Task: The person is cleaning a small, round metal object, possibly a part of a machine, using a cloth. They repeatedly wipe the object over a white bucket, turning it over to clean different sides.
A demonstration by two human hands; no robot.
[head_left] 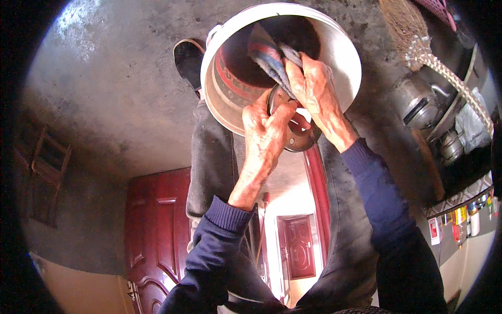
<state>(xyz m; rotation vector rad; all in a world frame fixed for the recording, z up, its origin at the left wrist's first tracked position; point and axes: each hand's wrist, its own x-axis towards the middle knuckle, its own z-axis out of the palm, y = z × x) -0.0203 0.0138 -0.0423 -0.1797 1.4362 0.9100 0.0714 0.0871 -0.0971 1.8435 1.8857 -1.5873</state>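
A white bucket (349, 74) with dark contents stands on the floor before me. Over its near rim, my left hand (270, 117) grips a dark, rounded metal piece (302, 143) with a hole in it; what the piece is I cannot tell. My right hand (315, 84) holds a folded grey, red and blue cloth (270, 59), which hangs into the bucket's mouth and touches the upper part of the metal piece. The fingertips of the right hand are partly hidden by the cloth.
A straw broom (404, 27) with a wrapped handle lies at the upper right, near a metal kettle (417, 102) and a clear plastic bag (474, 121). Small bottles and packets line the right edge. A dark red door (157, 219) is at the lower left, a wooden chair (49, 157) at the far left.
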